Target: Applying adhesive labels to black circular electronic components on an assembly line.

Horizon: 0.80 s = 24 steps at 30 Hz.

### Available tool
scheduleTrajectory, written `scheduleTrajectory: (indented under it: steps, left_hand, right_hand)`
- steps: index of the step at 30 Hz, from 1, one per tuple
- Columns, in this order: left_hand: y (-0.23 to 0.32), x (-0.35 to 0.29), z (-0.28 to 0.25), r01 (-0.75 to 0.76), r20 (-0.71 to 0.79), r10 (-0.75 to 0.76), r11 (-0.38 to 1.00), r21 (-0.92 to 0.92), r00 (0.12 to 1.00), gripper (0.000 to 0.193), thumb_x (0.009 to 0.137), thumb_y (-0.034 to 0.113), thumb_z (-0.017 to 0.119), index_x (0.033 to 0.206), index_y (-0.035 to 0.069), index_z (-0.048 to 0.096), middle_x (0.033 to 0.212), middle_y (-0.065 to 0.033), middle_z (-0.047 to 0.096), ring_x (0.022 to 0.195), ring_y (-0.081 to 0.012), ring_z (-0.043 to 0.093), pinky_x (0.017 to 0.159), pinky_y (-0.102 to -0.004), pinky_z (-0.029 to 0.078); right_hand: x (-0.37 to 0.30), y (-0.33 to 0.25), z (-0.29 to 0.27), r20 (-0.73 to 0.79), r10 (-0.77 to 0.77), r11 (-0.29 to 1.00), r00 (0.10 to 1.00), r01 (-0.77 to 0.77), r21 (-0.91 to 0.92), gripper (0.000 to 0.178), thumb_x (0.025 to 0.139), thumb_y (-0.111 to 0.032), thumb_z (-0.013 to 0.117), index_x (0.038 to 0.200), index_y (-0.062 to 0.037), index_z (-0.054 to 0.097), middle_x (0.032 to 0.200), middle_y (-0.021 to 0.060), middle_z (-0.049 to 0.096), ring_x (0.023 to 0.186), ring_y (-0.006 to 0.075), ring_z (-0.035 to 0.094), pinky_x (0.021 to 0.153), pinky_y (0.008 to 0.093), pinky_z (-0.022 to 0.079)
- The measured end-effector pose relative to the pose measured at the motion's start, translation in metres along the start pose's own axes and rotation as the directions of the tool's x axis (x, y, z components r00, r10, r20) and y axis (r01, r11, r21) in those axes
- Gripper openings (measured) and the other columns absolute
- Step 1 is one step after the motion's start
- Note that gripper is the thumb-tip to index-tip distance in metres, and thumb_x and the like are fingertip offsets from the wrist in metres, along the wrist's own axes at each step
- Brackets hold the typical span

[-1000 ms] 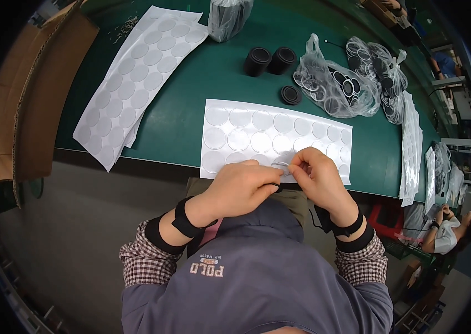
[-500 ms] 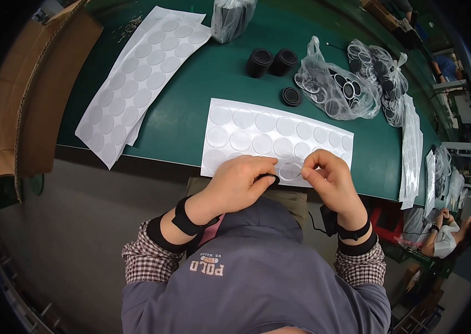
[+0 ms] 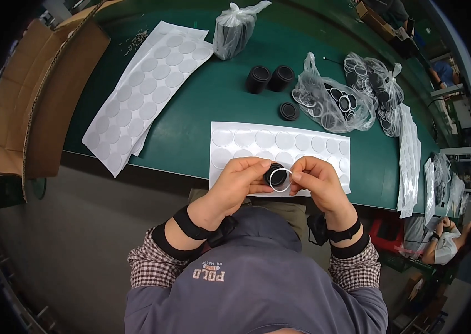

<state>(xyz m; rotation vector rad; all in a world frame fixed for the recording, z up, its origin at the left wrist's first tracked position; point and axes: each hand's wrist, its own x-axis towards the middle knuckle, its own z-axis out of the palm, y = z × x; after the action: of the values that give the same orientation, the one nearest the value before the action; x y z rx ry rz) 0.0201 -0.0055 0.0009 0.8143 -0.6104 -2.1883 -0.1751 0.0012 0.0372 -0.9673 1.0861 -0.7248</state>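
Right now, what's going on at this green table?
A person is working over the green table, both hands raised just above a white sheet of round stickers. The left hand grips a small black cap, and the right hand presses a white round disc against its open end. Farther back stand two more black caps, clear bags of rings and other sticker sheets.

The person wears a grey-blue hooded top with small pale lettering on the back below the hood, over a shirt checked in dark red and white. Black ribbed cuffs close both sleeves, and a black band circles each wrist above the bare hands.
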Motion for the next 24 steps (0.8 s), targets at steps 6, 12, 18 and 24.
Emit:
scheduleTrajectory:
  steps: [6, 12, 18, 24]
  left_hand:
    - [0.000, -0.002, 0.000, -0.003, 0.007, 0.003, 1.000, -0.014, 1.000, 0.031, 0.091, 0.021, 0.043, 0.103, -0.005, 0.054, 0.093, -0.0119, 0.061, 0.084, -0.0181, 0.061, 0.074, -0.0294, 0.051]
    - [-0.001, -0.001, -0.002, -0.008, 0.009, 0.008, 1.000, -0.014, 1.000, 0.031, 0.090, 0.024, 0.046, 0.104, -0.003, 0.056, 0.090, -0.0081, 0.061, 0.081, -0.0140, 0.060, 0.072, -0.0252, 0.051]
    - [-0.001, -0.002, -0.003, -0.014, -0.002, 0.014, 1.000, -0.014, 1.000, 0.030, 0.090, 0.020, 0.045, 0.104, -0.005, 0.054, 0.093, -0.0116, 0.061, 0.083, -0.0168, 0.061, 0.072, -0.0286, 0.052]
    - [-0.002, -0.003, -0.004, -0.024, -0.011, 0.025, 1.000, 0.005, 1.000, 0.029, 0.090, 0.019, 0.046, 0.105, -0.005, 0.054, 0.093, -0.0106, 0.061, 0.082, -0.0161, 0.061, 0.072, -0.0276, 0.052]
  right_hand:
    - [0.006, 0.004, 0.002, -0.017, 0.028, 0.999, 0.999, -0.028, 0.018, 0.011, 0.081, -0.012, 0.056, 0.079, -0.0020, 0.053, 0.069, 0.0027, 0.054, 0.062, 0.0104, 0.054, 0.058, 0.0244, 0.048]
    - [0.010, 0.004, 0.006, -0.057, 0.064, 0.996, 0.996, -0.060, 0.067, 0.010, 0.081, -0.010, 0.057, 0.079, -0.0007, 0.054, 0.067, 0.0030, 0.054, 0.057, 0.0098, 0.054, 0.053, 0.0224, 0.047]
    - [0.012, 0.007, 0.006, -0.053, 0.089, 0.991, 0.995, -0.083, 0.108, 0.010, 0.080, -0.010, 0.057, 0.080, -0.0002, 0.054, 0.066, 0.0035, 0.054, 0.055, 0.0098, 0.054, 0.051, 0.0217, 0.048]
    - [0.013, 0.007, 0.007, -0.051, 0.097, 0.988, 0.994, -0.089, 0.130, 0.010, 0.081, -0.010, 0.057, 0.080, -0.0003, 0.054, 0.067, 0.0036, 0.054, 0.054, 0.0101, 0.054, 0.050, 0.0219, 0.049]
